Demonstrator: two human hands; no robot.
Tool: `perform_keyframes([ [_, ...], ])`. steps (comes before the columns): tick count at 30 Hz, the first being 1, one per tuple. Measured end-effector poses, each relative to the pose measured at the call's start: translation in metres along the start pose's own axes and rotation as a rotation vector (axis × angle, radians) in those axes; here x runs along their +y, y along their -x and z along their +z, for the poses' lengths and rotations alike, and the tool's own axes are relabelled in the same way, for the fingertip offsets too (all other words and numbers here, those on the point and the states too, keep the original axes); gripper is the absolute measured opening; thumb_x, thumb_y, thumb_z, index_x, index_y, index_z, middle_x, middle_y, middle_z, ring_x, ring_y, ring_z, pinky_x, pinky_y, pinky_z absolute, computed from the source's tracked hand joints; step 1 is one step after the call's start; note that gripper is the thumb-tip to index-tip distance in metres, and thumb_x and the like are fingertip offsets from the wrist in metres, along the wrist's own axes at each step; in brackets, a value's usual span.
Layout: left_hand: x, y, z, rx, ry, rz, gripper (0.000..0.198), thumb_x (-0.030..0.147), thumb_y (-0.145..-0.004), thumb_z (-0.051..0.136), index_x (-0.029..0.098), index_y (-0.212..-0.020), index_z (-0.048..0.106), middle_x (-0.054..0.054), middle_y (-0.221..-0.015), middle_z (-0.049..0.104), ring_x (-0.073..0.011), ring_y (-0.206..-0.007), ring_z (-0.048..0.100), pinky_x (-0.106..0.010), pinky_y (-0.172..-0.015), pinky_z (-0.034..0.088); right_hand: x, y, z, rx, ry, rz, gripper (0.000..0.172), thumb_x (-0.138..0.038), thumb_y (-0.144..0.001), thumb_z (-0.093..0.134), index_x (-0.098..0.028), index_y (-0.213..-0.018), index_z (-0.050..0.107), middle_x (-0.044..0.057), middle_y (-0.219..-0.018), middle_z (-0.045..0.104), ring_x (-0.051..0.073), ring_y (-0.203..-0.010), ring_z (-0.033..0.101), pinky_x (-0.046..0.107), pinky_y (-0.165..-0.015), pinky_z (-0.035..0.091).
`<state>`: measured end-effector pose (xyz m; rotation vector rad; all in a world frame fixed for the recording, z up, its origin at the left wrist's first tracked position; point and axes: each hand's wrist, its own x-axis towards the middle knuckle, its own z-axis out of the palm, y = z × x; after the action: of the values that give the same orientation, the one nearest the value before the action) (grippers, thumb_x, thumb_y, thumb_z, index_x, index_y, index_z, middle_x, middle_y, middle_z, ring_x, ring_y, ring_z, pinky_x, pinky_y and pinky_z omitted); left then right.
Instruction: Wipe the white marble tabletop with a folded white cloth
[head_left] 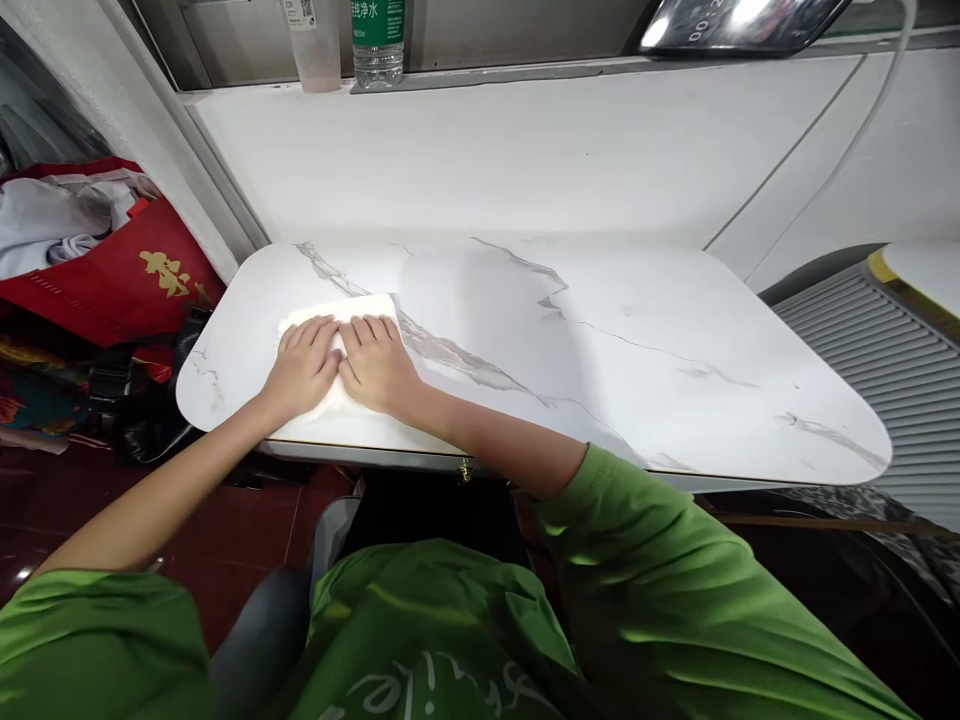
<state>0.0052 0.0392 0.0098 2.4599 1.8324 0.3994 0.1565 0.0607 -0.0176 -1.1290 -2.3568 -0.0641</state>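
A white folded sheet (375,305), cloth or paper, lies on the left part of a white marbled tabletop (645,350). My left hand (304,367) rests flat on its left half, fingers stretched toward the far edge. Right beside it, my right hand (375,362) presses flat on the sheet's right half. The thumbs of the two hands come close together near the middle. Both palms hide much of the sheet, and its near part shows only below the hands.
On the ledge behind stand a clear cup (319,50) and a green-labelled water bottle (378,45). A dark device with a lit display (739,25) is at the upper right. Left of the table sits a red bag (112,270) with white fabric; a grey ribbed object (862,370) stands right.
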Motion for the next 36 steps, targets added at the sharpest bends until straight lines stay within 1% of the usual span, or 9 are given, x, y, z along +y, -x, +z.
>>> perform_keyframes([
  [4, -0.020, -0.040, 0.004, 0.039, 0.045, 0.026, 0.048, 0.030, -0.091, 0.033, 0.018, -0.134, 0.051, -0.009, -0.145, 0.053, -0.0246, -0.137, 0.043, -0.043, -0.119, 0.029, 0.020, -0.032, 0.016, 0.003, -0.006, 0.047, 0.037, -0.024, -0.095, 0.038, -0.007, -0.119, 0.060, 0.019, -0.116, 0.062, 0.033, -0.109, 0.049, 0.047, -0.102, 0.032],
  [7, -0.037, -0.077, 0.009, 0.055, 0.057, 0.023, 0.046, 0.028, -0.089, 0.035, 0.022, -0.131, 0.053, -0.007, -0.142, 0.055, -0.0249, -0.135, 0.045, -0.043, -0.118, 0.030, 0.036, -0.061, 0.029, -0.020, -0.001, 0.097, 0.038, -0.023, -0.096, 0.036, -0.006, -0.121, 0.059, 0.019, -0.116, 0.061, 0.033, -0.110, 0.049, 0.046, -0.102, 0.030],
  [10, -0.050, -0.111, 0.015, 0.055, 0.061, 0.024, 0.044, 0.026, -0.088, 0.036, 0.023, -0.129, 0.054, -0.007, -0.141, 0.056, -0.0256, -0.134, 0.046, -0.044, -0.117, 0.031, 0.052, -0.086, 0.042, 0.004, 0.013, 0.145, 0.039, -0.021, -0.096, 0.036, -0.005, -0.123, 0.057, 0.019, -0.117, 0.061, 0.033, -0.111, 0.048, 0.046, -0.104, 0.029],
  [14, -0.060, -0.145, 0.022, 0.057, 0.064, 0.007, 0.044, 0.025, -0.089, 0.036, 0.023, -0.128, 0.055, -0.008, -0.141, 0.056, -0.0268, -0.133, 0.047, -0.043, -0.116, 0.032, 0.078, -0.111, 0.058, 0.042, 0.002, 0.140, 0.038, -0.021, -0.097, 0.034, -0.007, -0.122, 0.059, 0.018, -0.115, 0.062, 0.033, -0.110, 0.049, 0.047, -0.104, 0.030],
  [20, -0.066, -0.184, 0.034, 0.117, 0.062, -0.055, 0.043, 0.025, -0.090, 0.035, 0.024, -0.128, 0.056, -0.008, -0.138, 0.058, -0.0275, -0.131, 0.049, -0.044, -0.114, 0.033, 0.116, -0.141, 0.071, 0.029, -0.032, 0.111, 0.039, -0.021, -0.099, 0.029, -0.011, -0.122, 0.059, 0.015, -0.120, 0.063, 0.031, -0.114, 0.050, 0.045, -0.105, 0.031],
  [24, -0.069, -0.204, 0.038, 0.118, 0.055, -0.068, 0.043, 0.023, -0.090, 0.036, 0.022, -0.128, 0.056, -0.009, -0.138, 0.057, -0.0282, -0.131, 0.049, -0.044, -0.114, 0.033, 0.131, -0.152, 0.077, 0.049, -0.033, 0.108, 0.041, -0.023, -0.100, 0.025, -0.012, -0.122, 0.058, 0.015, -0.121, 0.063, 0.031, -0.115, 0.050, 0.046, -0.106, 0.030],
  [28, -0.071, -0.212, 0.041, 0.139, 0.061, -0.065, 0.043, 0.023, -0.089, 0.037, 0.024, -0.126, 0.058, -0.007, -0.138, 0.059, -0.0277, -0.129, 0.050, -0.044, -0.112, 0.034, 0.137, -0.157, 0.081, 0.068, -0.036, 0.116, 0.042, -0.025, -0.101, 0.023, -0.013, -0.122, 0.057, 0.016, -0.120, 0.063, 0.032, -0.115, 0.051, 0.048, -0.104, 0.031],
  [33, -0.071, -0.207, 0.043, 0.129, 0.060, -0.052, 0.044, 0.025, -0.092, 0.032, 0.026, -0.129, 0.055, -0.007, -0.141, 0.056, -0.0273, -0.133, 0.046, -0.045, -0.114, 0.031, 0.137, -0.154, 0.081, 0.072, -0.024, 0.118, 0.041, -0.026, -0.100, 0.021, -0.012, -0.120, 0.055, 0.016, -0.111, 0.064, 0.033, -0.111, 0.052, 0.051, -0.103, 0.032],
  [36, -0.062, -0.198, 0.042, 0.119, 0.061, -0.068, 0.044, 0.025, -0.094, 0.031, 0.026, -0.131, 0.054, -0.007, -0.144, 0.054, -0.0268, -0.136, 0.043, -0.047, -0.115, 0.029, 0.133, -0.145, 0.074, 0.054, -0.025, 0.110, 0.039, -0.023, -0.099, 0.022, -0.013, -0.120, 0.053, 0.015, -0.112, 0.064, 0.032, -0.110, 0.052, 0.050, -0.104, 0.032],
])
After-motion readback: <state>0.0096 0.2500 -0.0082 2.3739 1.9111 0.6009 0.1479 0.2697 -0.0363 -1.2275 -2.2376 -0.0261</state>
